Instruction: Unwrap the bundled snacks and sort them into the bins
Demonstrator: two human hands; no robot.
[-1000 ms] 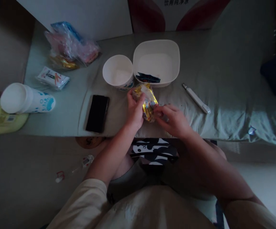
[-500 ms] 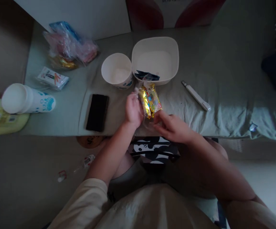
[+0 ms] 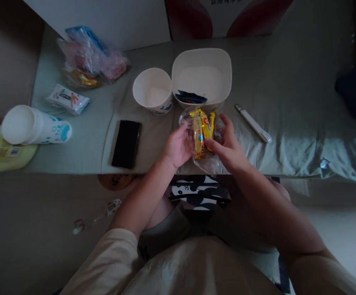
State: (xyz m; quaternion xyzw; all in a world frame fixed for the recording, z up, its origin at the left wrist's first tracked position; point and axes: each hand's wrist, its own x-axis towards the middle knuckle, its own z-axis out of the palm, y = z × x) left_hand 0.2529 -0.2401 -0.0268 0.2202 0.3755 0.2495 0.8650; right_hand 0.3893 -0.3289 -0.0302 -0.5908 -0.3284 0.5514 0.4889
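Between my hands is a clear plastic bag (image 3: 208,166) with several small yellow and gold wrapped snacks (image 3: 199,137) inside. My left hand (image 3: 179,146) grips the bag's left side, its fingertips partly hidden by the plastic. On the other side, my right hand (image 3: 232,146) holds the bag with the thumb pressed on the wrappers and the fingers spread along the right edge. Just beyond the bag stands a white rectangular tub (image 3: 229,76) with dark blue packets (image 3: 191,97) at its near side. A white paper tub (image 3: 149,102) is beside it on the left.
A black phone (image 3: 126,144) lies left of my hands, a white box cutter (image 3: 253,123) right. Farther left are a stack of paper cups (image 3: 47,128), a small white pack (image 3: 69,99), bagged items (image 3: 93,59) and a yellow jug (image 3: 8,151). Large cartons (image 3: 113,20) stand behind.
The bag has turned and spread wider, showing more yellow wrappers. My right hand has moved up along the bag's right side and opened its fingers wider around it.
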